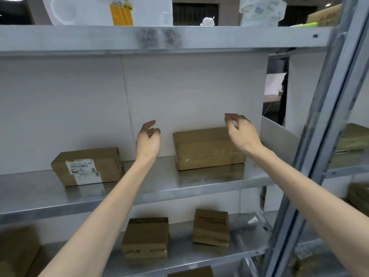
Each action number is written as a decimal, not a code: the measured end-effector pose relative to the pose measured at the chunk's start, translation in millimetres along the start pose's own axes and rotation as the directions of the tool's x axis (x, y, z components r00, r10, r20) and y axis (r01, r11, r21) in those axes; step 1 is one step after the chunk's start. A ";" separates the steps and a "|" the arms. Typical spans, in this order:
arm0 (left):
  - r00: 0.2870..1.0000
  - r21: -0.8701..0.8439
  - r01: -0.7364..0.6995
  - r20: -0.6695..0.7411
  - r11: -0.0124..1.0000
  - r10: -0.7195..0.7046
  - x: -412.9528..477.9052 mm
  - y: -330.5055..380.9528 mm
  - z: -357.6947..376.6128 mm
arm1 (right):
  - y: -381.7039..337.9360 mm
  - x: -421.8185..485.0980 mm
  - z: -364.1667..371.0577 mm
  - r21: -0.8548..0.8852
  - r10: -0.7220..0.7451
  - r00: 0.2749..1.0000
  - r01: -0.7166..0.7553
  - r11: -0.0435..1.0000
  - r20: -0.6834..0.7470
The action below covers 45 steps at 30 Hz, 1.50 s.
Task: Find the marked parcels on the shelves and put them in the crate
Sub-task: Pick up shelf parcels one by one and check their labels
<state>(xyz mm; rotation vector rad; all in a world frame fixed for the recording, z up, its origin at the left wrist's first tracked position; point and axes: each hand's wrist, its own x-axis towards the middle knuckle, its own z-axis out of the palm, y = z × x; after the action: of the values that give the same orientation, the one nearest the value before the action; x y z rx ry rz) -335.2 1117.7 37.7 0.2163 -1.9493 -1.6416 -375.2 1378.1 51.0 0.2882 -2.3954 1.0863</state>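
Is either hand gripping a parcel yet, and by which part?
Nothing is held: the left hand and right hand are open in the air near the plain parcel.

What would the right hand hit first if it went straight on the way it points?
Probably the plain brown box on the middle shelf; the right hand hovers at its right end. Depth is unclear: it might instead reach the white back panel.
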 end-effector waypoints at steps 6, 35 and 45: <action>0.981 -0.072 0.185 -0.045 0.980 -0.188 -18.0 -8.3 27.4 | 38.3 10.2 -9.6 0.100 0.152 0.988 -0.151 0.983 -0.009; 0.958 -0.218 0.281 0.000 0.935 -0.287 -55.9 -18.5 33.3 | 91.7 -7.5 -19.0 0.628 0.339 0.912 -0.405 0.664 0.229; 0.949 -0.279 0.290 -0.037 0.915 -0.312 -68.7 -25.2 17.9 | 99.9 -23.3 -19.8 0.651 0.318 0.897 -0.441 0.618 0.306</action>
<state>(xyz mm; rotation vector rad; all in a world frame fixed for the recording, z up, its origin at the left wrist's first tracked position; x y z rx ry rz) -294.1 1159.5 -9.5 0.4881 -1.6689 -2.0428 -386.4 1458.8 -14.5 0.1074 -2.0912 2.2760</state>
